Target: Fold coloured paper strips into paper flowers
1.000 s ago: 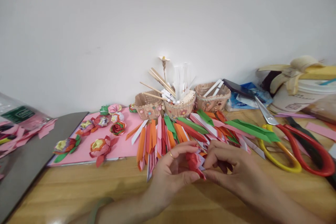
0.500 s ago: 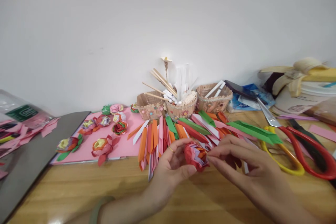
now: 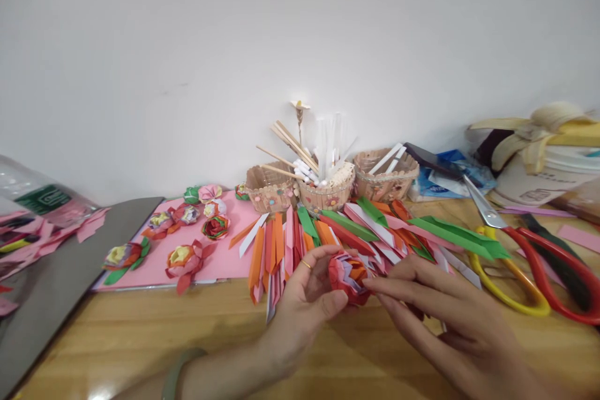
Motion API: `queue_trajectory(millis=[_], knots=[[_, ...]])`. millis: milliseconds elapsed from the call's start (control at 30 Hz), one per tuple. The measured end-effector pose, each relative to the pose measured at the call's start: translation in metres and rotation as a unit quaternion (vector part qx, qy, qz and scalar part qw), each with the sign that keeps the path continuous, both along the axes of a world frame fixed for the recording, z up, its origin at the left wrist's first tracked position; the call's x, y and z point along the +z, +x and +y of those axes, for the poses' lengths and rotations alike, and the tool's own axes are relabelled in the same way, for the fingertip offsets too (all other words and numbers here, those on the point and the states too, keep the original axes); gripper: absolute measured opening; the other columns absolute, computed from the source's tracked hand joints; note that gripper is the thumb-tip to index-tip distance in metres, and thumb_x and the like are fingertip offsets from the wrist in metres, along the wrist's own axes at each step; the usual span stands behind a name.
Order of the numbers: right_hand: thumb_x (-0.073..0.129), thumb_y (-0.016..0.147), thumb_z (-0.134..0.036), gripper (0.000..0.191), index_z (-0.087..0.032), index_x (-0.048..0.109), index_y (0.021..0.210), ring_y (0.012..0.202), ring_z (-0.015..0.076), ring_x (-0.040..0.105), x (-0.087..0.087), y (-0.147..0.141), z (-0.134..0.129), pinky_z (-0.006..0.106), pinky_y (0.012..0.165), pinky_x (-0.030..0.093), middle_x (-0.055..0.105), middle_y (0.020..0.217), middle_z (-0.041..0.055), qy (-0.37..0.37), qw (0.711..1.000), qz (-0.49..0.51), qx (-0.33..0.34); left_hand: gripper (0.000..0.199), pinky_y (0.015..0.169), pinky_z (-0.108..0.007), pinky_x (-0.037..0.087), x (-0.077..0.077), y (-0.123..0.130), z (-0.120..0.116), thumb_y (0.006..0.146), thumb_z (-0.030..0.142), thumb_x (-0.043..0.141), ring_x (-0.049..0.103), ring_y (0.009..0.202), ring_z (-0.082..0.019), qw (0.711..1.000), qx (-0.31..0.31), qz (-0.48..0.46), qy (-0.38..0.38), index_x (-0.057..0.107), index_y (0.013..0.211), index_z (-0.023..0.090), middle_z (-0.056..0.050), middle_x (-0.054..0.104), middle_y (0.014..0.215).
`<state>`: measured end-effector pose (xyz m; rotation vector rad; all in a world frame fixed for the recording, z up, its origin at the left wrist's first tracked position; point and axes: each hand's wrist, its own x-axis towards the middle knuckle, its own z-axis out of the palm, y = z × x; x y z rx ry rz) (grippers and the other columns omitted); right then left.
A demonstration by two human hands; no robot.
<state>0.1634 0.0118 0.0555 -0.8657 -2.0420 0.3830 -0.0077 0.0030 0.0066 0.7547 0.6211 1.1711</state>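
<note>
The paper flower (image 3: pixel 347 281), grasped over the bench (image 3: pixel 210 340) by the left hand (image 3: pixel 300 303) while the right hand (image 3: pixel 450 312) touches its edge, pinch unclear, should be light and easily crushed, best cradled around its outer petals.

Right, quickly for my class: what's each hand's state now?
Left hand: holding a round red, lavender and orange folded-paper flower.
Right hand: fingertips close together at the flower's edge; whether they grip it cannot be told.

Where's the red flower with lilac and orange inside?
Lower head view, just right of centre: the flower is in the left hand, in front of folded paper strips.
</note>
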Motion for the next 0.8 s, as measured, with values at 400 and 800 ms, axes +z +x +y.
queue_trajectory(millis=[400,800], knots=[[0.058,0.076,-0.008,0.019,-0.024,0.065,0.084,0.056,0.0110,0.061,-0.010,0.000,0.002,0.019,0.047,0.051,0.064,0.070,0.0007,0.009,1.000,-0.013,-0.006,0.037,0.091,-0.024,0.043,-0.003,0.000,0.000,0.076,0.022,0.071,0.055,0.109,-0.014,0.999,-0.026,0.023,0.036,0.061,0.111,0.029,-0.001,0.061,0.119],[0.052,0.081,-0.009,0.017,-0.023,0.059,0.088,0.058,0.0110,0.064,-0.017,0.004,0.001,0.020,0.050,0.051,0.066,0.072,0.0009,0.105,0.992,-0.051,-0.053,0.042,0.086,-0.022,0.045,-0.007,0.001,0.001,0.070,0.016,0.076,0.058,0.103,-0.013,0.998,-0.005,0.039,0.043,0.060,0.107,0.028,0.000,0.061,0.114]])
